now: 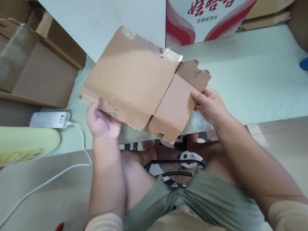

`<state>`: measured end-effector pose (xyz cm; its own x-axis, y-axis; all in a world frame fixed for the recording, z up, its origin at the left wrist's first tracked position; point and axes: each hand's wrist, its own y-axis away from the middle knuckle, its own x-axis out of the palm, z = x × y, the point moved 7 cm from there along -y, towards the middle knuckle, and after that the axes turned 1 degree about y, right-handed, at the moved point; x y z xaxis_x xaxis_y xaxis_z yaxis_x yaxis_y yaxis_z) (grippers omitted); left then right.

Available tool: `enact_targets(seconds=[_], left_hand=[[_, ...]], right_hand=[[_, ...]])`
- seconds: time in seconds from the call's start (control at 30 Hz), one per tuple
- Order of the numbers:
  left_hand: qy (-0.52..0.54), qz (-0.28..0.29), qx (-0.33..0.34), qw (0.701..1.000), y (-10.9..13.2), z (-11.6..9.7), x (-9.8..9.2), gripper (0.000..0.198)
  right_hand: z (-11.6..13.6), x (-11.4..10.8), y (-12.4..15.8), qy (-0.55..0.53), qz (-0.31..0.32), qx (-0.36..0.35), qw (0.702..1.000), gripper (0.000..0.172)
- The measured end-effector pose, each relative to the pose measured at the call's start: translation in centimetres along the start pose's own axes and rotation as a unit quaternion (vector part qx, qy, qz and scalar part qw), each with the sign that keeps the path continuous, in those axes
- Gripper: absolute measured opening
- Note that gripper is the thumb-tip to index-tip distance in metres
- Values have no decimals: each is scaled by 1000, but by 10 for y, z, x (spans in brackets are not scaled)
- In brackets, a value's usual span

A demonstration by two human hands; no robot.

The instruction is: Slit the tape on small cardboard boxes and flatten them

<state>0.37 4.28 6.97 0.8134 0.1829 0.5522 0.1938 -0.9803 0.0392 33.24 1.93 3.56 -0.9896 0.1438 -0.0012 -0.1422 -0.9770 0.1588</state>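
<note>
I hold a flattened brown cardboard box [132, 79] in front of me, above my lap. My left hand [101, 122] grips its lower left edge, fingers closed under the board. My right hand [210, 105] pinches the right flap, thumb on top. The box has torn flaps and a scrap of clear tape at its upper right corner. Creases divide it into one large panel and a smaller panel on the right.
A pale green mat [256, 81] covers the floor ahead. An open cardboard box [33, 65] lies at left, with a white power strip [50, 119] and its cable beside it. A red-and-white printed carton [206, 16] stands behind. More flat cardboard [269, 13] lies at upper right.
</note>
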Motion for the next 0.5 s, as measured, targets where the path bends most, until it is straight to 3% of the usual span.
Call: enact_targets(seconds=[0.17, 0.27, 0.33, 0.4, 0.5], left_hand=[[-67, -81, -57, 993, -2, 15, -15, 24], [-39, -69, -49, 996, -7, 16, -16, 24], [-11, -44, -36, 998, -10, 15, -13, 20], [0, -32, -39, 999, -12, 16, -11, 18], [-10, -47, -61, 997, -12, 21, -7, 23]], right_hand=[[2, -11, -5, 64, -66, -74, 993, 42], [4, -13, -3, 35, -70, -95, 992, 49], [3, -7, 1, -8, -19, -64, 998, 54], [0, 7, 9, -29, 74, -7, 997, 56], [0, 21, 21, -54, 154, 55, 985, 54]])
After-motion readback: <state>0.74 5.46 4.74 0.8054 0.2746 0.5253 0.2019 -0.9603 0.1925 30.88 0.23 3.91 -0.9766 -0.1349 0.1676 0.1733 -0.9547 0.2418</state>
